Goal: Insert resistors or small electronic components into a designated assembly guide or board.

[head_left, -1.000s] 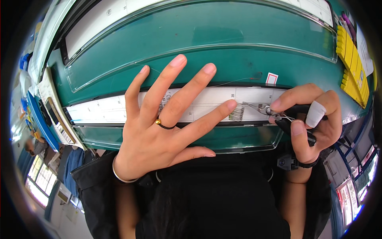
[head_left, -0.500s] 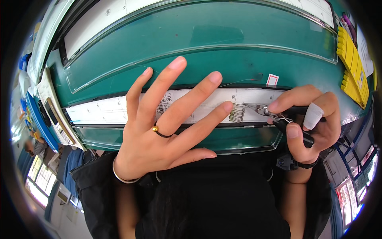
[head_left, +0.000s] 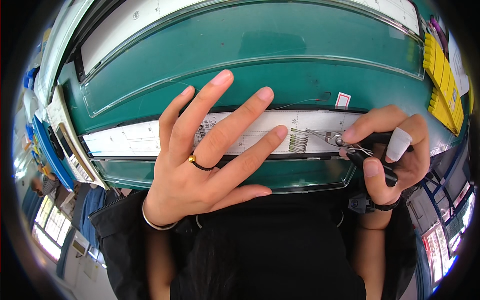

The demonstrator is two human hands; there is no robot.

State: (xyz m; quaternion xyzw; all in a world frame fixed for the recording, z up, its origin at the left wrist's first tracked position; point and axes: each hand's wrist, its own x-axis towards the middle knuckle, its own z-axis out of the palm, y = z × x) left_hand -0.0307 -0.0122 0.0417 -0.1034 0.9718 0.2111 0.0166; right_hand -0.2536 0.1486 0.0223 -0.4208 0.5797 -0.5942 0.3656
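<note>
My right hand (head_left: 395, 155), one finger wrapped in white tape, is closed round the dark handles of small needle-nose pliers (head_left: 331, 136). Their tips point left, at the upper end of a row of thin curved wires (head_left: 298, 141) that look like fish hooks; whether the jaws grip one cannot be told. The row lies on the white, ruler-marked face of a long narrow case (head_left: 265, 122). Across that same case my left hand (head_left: 207, 150) rests with fingers spread, its index fingertip just left of the row. It wears a black cord ring with a gold bead and holds nothing.
A clear lid (head_left: 250, 170) edges the near side of the case. Beyond it, on the green tabletop (head_left: 290, 82), are a fine line, a small red-bordered label (head_left: 342, 100) and a larger clear-lidded case (head_left: 120, 40). A yellow notched rack (head_left: 445, 85) stands far right.
My left hand has shifted slightly left, its index fingertip now a little farther from the row. My right hand and the pliers have edged very slightly right.
</note>
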